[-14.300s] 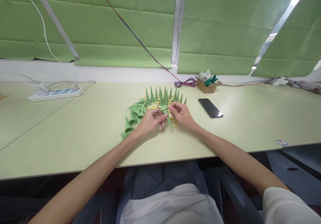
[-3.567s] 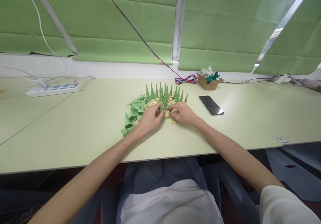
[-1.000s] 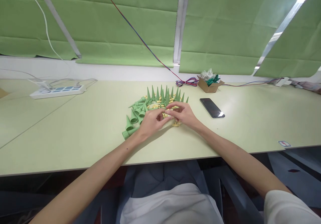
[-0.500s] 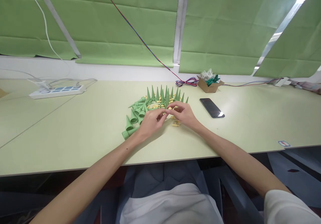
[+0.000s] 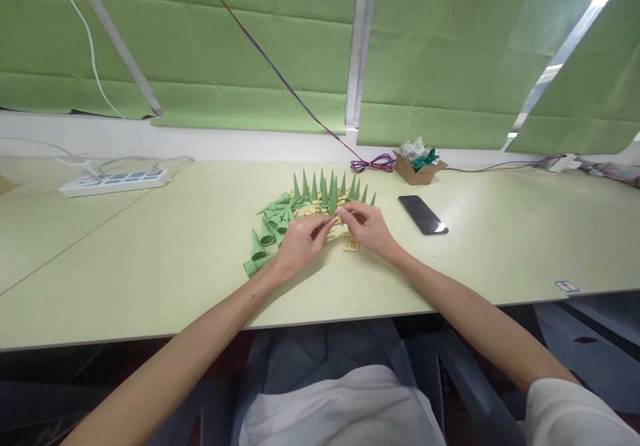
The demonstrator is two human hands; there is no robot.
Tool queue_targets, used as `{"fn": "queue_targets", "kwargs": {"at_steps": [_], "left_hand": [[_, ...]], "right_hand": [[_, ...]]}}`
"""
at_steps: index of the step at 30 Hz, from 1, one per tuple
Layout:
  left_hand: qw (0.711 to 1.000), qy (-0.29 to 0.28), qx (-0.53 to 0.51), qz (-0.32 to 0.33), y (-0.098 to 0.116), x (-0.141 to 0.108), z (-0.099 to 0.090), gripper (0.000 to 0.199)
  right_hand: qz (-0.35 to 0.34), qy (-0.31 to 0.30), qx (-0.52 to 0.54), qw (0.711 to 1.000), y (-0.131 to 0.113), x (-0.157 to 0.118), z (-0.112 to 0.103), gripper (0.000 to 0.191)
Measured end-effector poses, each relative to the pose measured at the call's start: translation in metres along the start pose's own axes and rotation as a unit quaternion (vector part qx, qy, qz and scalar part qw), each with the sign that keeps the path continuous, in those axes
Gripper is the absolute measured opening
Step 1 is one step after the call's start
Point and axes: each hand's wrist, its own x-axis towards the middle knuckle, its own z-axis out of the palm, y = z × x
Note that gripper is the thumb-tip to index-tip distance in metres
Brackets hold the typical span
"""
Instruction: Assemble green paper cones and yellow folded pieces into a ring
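Cones (image 5: 325,194), green, stand on the tabletop (image 5: 200,253) just beyond the grip; others lie beside the left hand (image 5: 301,241). Left hand and right hand (image 5: 369,227) each pinch nearly closed, fingertips meeting at a small yellow piece (image 5: 337,220), mostly hidden between them. Loose yellow parts (image 5: 351,248) lie near the right hand.

Green blinds (image 5: 250,46) hang above a low white wall (image 5: 240,145), with bright light at a gap on the right. The pale tabletop (image 5: 200,253) meets the wall, a seam crossing its left side; a blue-grey chair (image 5: 465,379) stands below its front edge.
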Motion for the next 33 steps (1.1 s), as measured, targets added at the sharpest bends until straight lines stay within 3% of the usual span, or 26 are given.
{"fn": "queue_targets", "kwargs": {"at_steps": [8,19,23,26,33], "left_hand": [[0.997,0.067,-0.003,-0.029,0.003,0.001,-0.001,0.021],[0.99,0.094,-0.037,-0.099,0.012,0.002,-0.005,0.014],[0.988,0.093,-0.034,-0.121,0.011,0.004,-0.007,0.024],[0.989,0.052,-0.026,-0.136,0.008,0.004,-0.007,0.025],[0.977,-0.109,0.013,-0.18,0.002,0.003,-0.002,0.013]], "right_hand": [[0.019,0.06,-0.021,0.998,0.004,0.0,-0.002,0.038],[0.029,0.058,-0.033,0.997,0.004,0.001,-0.002,0.042],[0.025,0.054,-0.048,0.997,0.005,0.001,-0.003,0.042],[0.024,0.05,-0.061,0.997,0.005,0.001,-0.003,0.041],[0.037,0.036,-0.084,0.995,0.005,0.001,-0.003,0.035]]}}
